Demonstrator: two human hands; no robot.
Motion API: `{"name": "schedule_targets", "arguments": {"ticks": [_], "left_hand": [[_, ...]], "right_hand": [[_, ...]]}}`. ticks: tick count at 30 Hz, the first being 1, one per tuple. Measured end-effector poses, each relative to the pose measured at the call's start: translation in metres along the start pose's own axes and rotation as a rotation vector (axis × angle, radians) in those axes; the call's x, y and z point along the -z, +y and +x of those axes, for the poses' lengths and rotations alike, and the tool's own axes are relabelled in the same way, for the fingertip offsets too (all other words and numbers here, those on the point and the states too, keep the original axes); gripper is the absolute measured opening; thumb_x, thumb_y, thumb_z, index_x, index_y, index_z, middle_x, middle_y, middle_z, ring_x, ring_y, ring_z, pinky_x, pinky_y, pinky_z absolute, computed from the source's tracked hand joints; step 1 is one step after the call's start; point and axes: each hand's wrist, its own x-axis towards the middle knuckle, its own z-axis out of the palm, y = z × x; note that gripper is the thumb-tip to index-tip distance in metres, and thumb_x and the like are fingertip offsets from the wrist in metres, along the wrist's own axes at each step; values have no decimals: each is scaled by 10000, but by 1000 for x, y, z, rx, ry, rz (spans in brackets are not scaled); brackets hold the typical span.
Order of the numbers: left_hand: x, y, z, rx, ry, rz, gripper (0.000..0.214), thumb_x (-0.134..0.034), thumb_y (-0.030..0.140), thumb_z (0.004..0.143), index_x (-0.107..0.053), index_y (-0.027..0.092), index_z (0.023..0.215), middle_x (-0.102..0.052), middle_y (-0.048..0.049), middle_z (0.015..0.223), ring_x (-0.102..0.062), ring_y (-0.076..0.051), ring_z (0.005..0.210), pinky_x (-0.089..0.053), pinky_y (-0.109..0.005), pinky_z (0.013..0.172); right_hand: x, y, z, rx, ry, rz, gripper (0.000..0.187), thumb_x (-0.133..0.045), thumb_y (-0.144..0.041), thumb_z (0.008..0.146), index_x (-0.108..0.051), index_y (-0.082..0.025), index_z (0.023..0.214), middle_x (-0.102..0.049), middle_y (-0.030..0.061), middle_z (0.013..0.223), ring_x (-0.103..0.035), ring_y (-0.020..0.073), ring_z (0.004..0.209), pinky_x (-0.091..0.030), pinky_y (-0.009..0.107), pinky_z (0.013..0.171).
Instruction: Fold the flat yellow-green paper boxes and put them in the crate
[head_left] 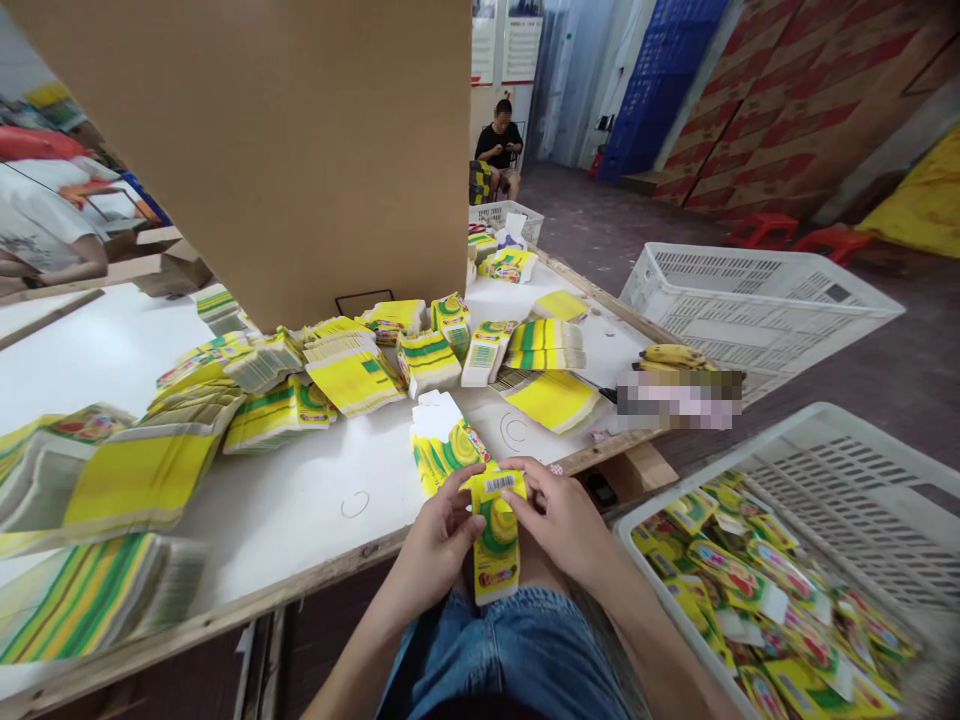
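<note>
Item: one yellow-green carton (496,545), held just off the near edge of the table (300,495), above my lap. Left hand (439,545) and right hand (562,520) both pinch its barcoded top flap, fingers curled in. Step, as I judge it: closing that flap, which calls for a square tuck. Flat blanks (444,445) lie on the table, and a filled crate (720,465) stands to its right.

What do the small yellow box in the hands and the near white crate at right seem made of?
Yellow box: probably thin printed cardboard, slightly glossy; it shows folded flaps and a barcode. White crate: likely moulded plastic, matte; its walls are slotted.
</note>
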Motion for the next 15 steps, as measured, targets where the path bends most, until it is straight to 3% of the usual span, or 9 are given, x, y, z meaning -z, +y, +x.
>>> {"name": "schedule_targets", "arguments": {"ticks": [3, 7, 10, 15], "left_hand": [[1, 0, 1, 14, 33, -91, 528, -680, 255, 831, -479, 227, 1318, -681, -119, 1155, -683, -222, 953, -527, -322, 819], [2, 2, 2, 22, 66, -132, 538, -727, 236, 785, -500, 216, 1272, -698, -94, 1053, -690, -181, 809, -529, -283, 726], [1, 2, 2, 26, 104, -79, 507, -740, 239, 769, -530, 219, 1230, -687, -64, 997, -659, -131, 692, -508, -240, 642], [-3, -4, 4, 19, 141, -36, 475, -753, 243, 744, -553, 226, 1174, -662, -26, 938, -628, -108, 646, -516, -244, 644]], "right_hand": [[-2, -3, 1, 32, -7, -3, 290, -543, -258, 871, -602, -193, 1147, -441, -66, 584, -466, 144, 562, -347, 255, 573], [-4, 0, 0, 14, -58, 154, 320, -599, -280, 853, -588, -201, 1163, -394, -91, 542, -425, 126, 513, -321, 235, 523], [-10, 9, 1, -7, 20, 261, 304, -603, -360, 865, -630, -200, 1121, -508, -53, 606, -473, 131, 548, -376, 238, 539], [-22, 20, 2, -44, 99, 617, 318, -676, -446, 810, -655, -196, 1006, -697, 49, 881, -641, 189, 776, -517, 305, 732]]}}
